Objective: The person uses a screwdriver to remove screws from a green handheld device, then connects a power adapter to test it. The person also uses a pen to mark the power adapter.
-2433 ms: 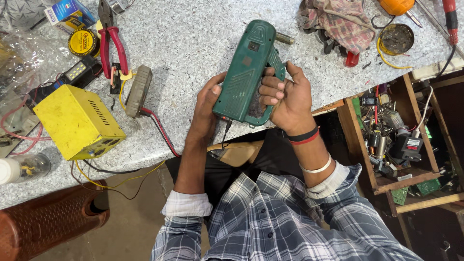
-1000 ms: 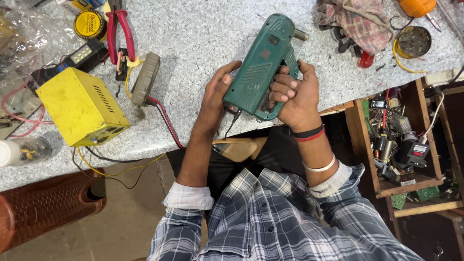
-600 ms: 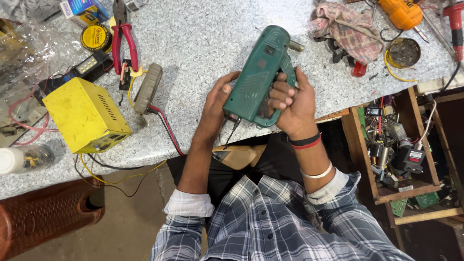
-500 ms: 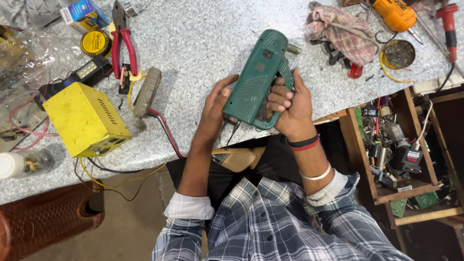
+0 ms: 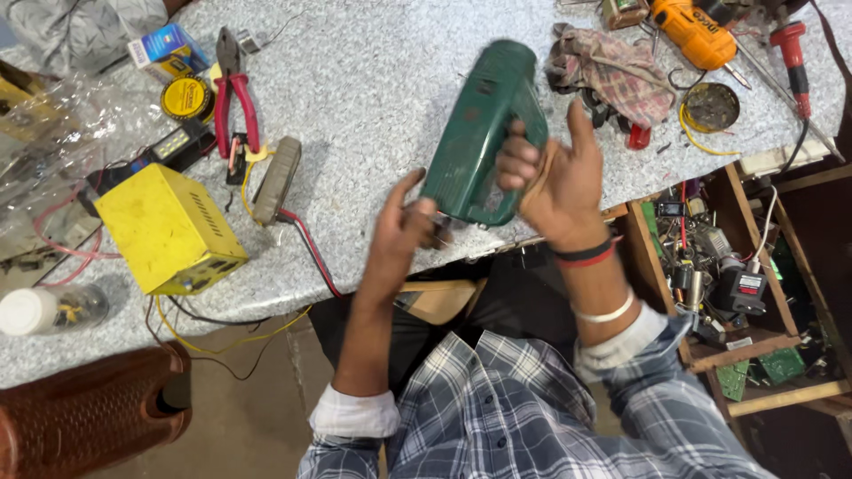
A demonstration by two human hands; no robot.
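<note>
A green power drill (image 5: 477, 133) is held above the front edge of a speckled grey worktop (image 5: 373, 80). My right hand (image 5: 550, 177) grips its handle, thumb raised. My left hand (image 5: 404, 235) sits just below and left of the drill's rear end, its fingers curled around a small dark part. I cannot tell whether the left hand touches the drill body. The picture is blurred by motion around both hands.
A yellow metal box (image 5: 169, 231) with wires, red pliers (image 5: 232, 98), a yellow tape roll (image 5: 186, 96), a checked rag (image 5: 612, 71), an orange drill (image 5: 692, 35) and a red screwdriver (image 5: 792, 53) lie on the worktop. A wooden drawer (image 5: 728, 266) of parts stands at right.
My left hand has come off the drill's side and dropped to its lower end. The right hand has shifted its grip, thumb now lifted, with the drill tilted more upright.
</note>
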